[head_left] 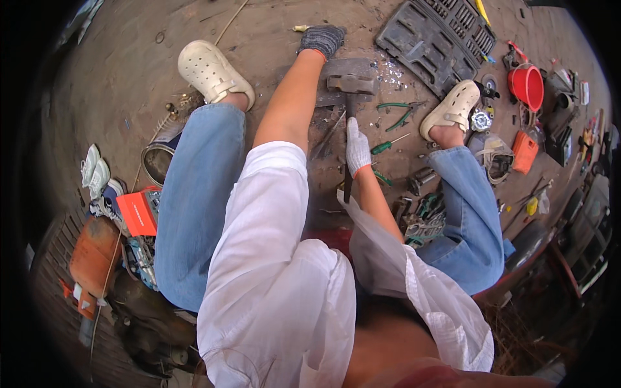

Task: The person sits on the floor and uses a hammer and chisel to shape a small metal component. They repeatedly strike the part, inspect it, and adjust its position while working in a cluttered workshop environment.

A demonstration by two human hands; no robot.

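My right hand (358,150), in a white knit glove with an orange cuff, is closed round the dark handle of a sledgehammer (352,84). The hammer's block head lies over or just above a flat dark metal plate (347,67) on the ground; I cannot tell whether they touch. Beyond the plate's left part, my left hand (322,41) in a dark grey glove is curled, its fingers mostly hidden. A small yellowish piece (301,28) shows at its left side. Pliers with green handles (402,115) and a green screwdriver (390,143) lie right of the hammer.
An open black tool case (427,48) lies at the far right, with a red bowl (526,87) beyond my right shoe. An orange-red box (138,212) and a rusty orange tank (94,255) are on the left. My cream clogs (213,70) flank the work spot.
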